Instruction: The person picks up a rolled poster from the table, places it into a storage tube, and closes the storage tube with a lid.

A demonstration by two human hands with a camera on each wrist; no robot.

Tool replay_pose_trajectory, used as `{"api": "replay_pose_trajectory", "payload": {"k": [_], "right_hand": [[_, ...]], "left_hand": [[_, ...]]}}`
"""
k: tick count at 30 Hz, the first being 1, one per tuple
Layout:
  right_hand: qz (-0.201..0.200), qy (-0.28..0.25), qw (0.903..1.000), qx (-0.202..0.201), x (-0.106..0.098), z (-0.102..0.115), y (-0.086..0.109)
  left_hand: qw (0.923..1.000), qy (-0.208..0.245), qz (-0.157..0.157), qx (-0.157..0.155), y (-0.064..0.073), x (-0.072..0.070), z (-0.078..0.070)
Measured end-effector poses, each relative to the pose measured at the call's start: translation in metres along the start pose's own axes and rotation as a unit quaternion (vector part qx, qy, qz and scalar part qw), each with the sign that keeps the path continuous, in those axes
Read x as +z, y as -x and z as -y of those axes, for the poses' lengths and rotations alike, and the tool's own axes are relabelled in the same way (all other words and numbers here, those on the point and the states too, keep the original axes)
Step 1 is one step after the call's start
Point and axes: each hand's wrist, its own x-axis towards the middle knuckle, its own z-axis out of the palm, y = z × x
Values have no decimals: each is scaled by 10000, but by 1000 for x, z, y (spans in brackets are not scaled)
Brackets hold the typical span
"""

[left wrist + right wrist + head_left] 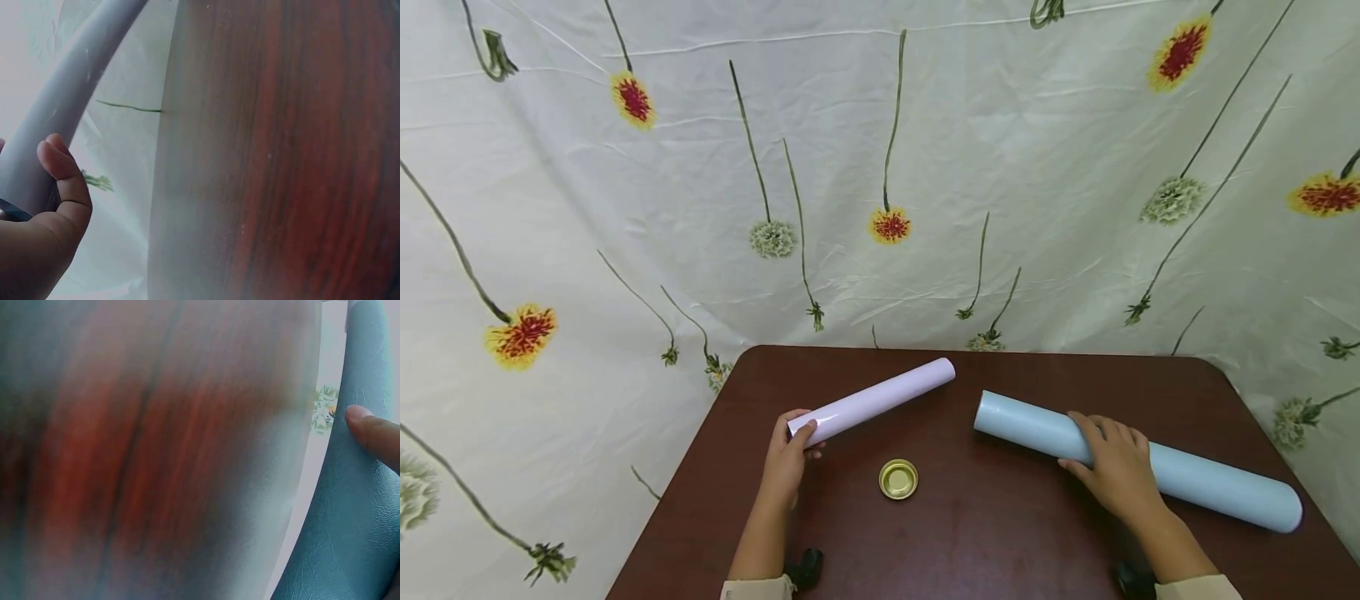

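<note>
In the head view, we judge the lilac roll [880, 400] light and stiff but slippery, best held by its near end, where the left hand [790, 458] grips it. It slants over the desk's [985, 533] left half toward the back edge. The blue roll [1213, 483], thicker and probably also light, reaches toward the right edge; the right hand [1116, 467] grasps its middle. In the left wrist view, we see small shiny marks on the lilac surface. In the right wrist view, the blue surface is crinkled (almost like leather).
</note>
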Motion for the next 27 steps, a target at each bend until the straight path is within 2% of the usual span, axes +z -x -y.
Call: {"api": "replay_pose_trajectory", "payload": {"k": [6, 14, 22, 27], "right_hand": [[-164, -67, 9998, -19, 0, -1, 0], [-268, -119, 9996, 34, -1, -1, -2], [-332, -156, 9993, 15, -6, 0, -5], [-329, -201, 9993, 35, -9, 1, -7]], "left_hand": [[9996, 268, 29, -36, -1, -3, 0], [9991, 380, 101, -154, 2, -4, -4], [9979, 616, 158, -76, 4, -4, -7], [9980, 592, 209, -13, 6, -4, -8]]}}
